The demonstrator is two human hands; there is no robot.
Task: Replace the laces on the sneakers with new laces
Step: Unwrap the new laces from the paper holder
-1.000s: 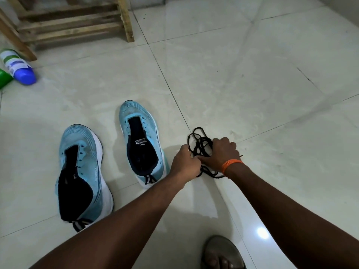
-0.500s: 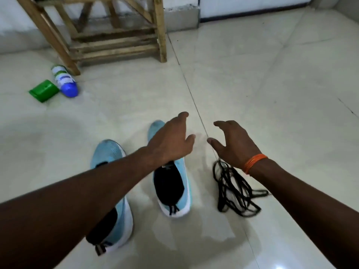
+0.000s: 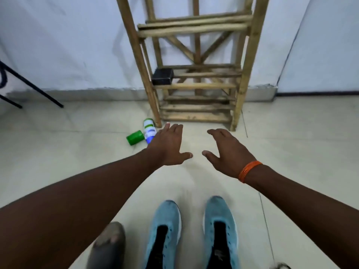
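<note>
Left hand (image 3: 169, 146), right hand (image 3: 229, 152) hovering spread, holding nothing, over floor (image 3: 58, 152) beyond blue sneakers (image 3: 167, 214); bottle (image 3: 149, 130) label blurred, unreadable.

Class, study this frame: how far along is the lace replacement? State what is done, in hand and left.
Done: the blue sneakers show no laces, so the old ones look removed. In hand: nothing; the left hand and right hand are open, stretched toward the wooden rack. Left: no new laces are in view, so both shoes need lacing.
</note>
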